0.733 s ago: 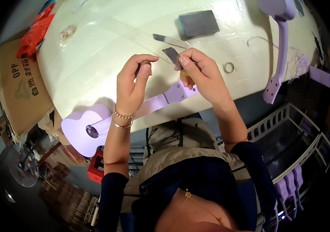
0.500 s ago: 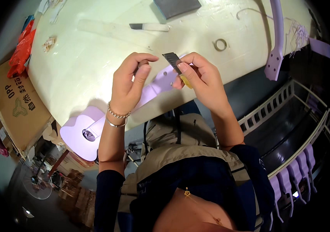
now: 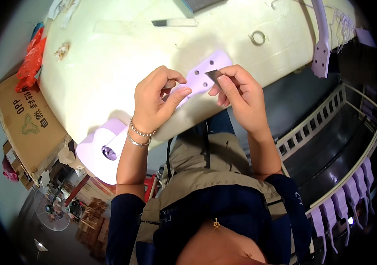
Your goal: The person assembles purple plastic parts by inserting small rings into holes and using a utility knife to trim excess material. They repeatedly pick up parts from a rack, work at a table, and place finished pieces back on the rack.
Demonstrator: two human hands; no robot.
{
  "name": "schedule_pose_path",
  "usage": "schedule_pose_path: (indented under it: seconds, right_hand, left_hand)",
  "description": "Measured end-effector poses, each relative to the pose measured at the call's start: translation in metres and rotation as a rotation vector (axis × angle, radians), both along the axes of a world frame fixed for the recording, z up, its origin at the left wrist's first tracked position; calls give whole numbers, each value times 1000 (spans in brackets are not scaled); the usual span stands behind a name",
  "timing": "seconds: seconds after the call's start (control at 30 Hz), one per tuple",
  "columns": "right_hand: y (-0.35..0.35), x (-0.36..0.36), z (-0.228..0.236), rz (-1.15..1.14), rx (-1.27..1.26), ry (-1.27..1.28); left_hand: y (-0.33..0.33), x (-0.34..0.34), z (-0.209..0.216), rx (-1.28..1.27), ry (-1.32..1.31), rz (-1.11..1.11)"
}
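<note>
A pale purple ukulele [image 3: 93, 161] lies across the near edge of the table, its body at the left and its headstock with round holes out beyond my hands. My left hand [image 3: 155, 97] is over the neck, fingers loosely curled, with a gap between thumb and index finger; no held thing shows there. In my right hand [image 3: 241, 95], thumb and fingers pinch a snap-off utility knife, whose dark blade [image 3: 213, 77] points left over the headstock. My fingers cover the rest of the knife.
On the table [image 3: 122, 57] lie a dark-tipped flat brush or blade [image 3: 175, 22], a tape roll [image 3: 257, 38], a dark block [image 3: 204, 3] and another purple neck [image 3: 321, 48]. A cardboard box [image 3: 29, 128] and fan [image 3: 51, 210] stand left. Purple necks hang on a rack [image 3: 349, 194] at right.
My right hand has turned, so the knife blade shows less and its yellow part is hidden. My left thumb and index finger have moved over the neck. The view has shifted slightly.
</note>
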State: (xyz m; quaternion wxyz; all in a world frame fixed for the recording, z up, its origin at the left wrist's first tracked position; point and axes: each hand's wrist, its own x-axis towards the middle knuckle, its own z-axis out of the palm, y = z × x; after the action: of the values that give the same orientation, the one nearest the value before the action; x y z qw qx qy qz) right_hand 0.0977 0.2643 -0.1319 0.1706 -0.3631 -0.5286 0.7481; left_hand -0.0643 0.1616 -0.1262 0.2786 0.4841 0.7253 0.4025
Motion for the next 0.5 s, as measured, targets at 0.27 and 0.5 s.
schedule_pose_path:
  seconds: [0.27,0.5]
  right_hand:
    - [13,-9,-5,-36,71,12]
    - [23,-12,-17,34,85,-42]
  left_hand:
    - [3,-109,-31,-146,310,364]
    - [-44,-296,-82,-402,867,873]
